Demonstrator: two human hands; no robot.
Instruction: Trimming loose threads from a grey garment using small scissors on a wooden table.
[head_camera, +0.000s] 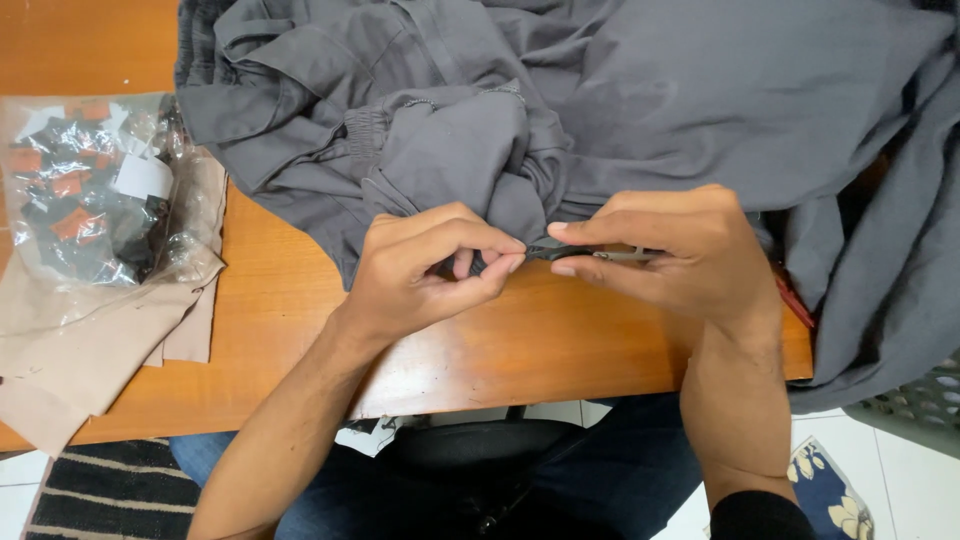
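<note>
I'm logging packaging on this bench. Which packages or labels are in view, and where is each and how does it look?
Clear crinkled plastic bag: left on the wooden table, lying on beige fabric, stuffed with small pieces.
Small black and orange tags: inside that bag, jumbled.
White rectangular label: at the bag's upper middle.

Matt grey cloth garment, glossy wooden table

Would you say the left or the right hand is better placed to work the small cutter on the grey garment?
Probably the right hand: it holds the small metal snips, tips toward the grey garment. The left hand only pinches a small dark piece at the tips.
</note>
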